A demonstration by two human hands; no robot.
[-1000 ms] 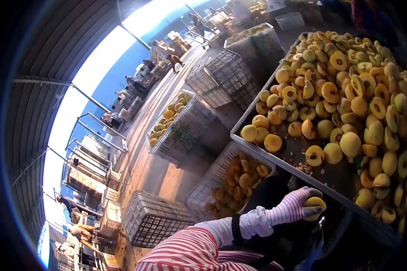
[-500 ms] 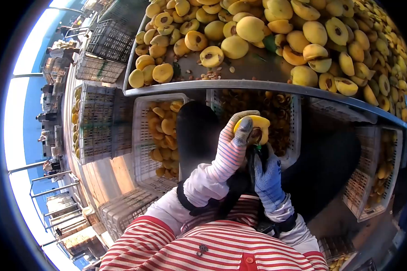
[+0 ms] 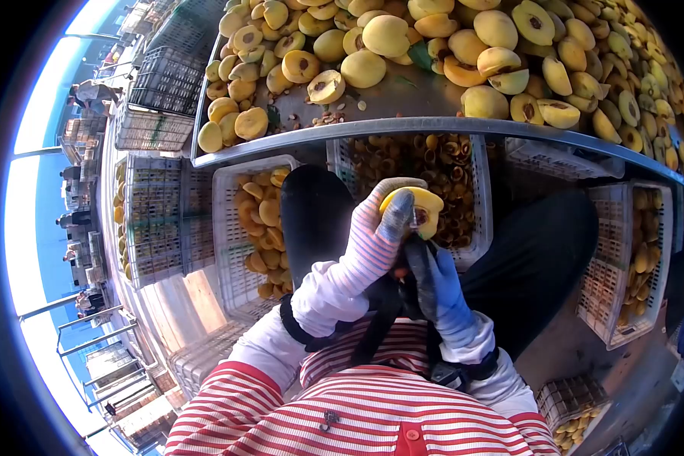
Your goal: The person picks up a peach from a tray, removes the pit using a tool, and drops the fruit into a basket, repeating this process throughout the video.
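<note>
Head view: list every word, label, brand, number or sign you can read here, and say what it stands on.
None can be read.
White plastic crates: bare lattice walls, no label in view.
Metal table rim: no marking.
Striped glove on the left hand, blue glove on the right hand, red-striped top: no print showing.
Distant stacked crates: too small to tell.

A metal counter [image 3: 403,128] heaped with whole and halved yellow peaches [image 3: 463,45], loose pits [image 3: 328,118] scattered near its front edge; white plastic crates [image 3: 239,228] of fruit halves stand on the floor [image 3: 182,292] beneath.
</note>
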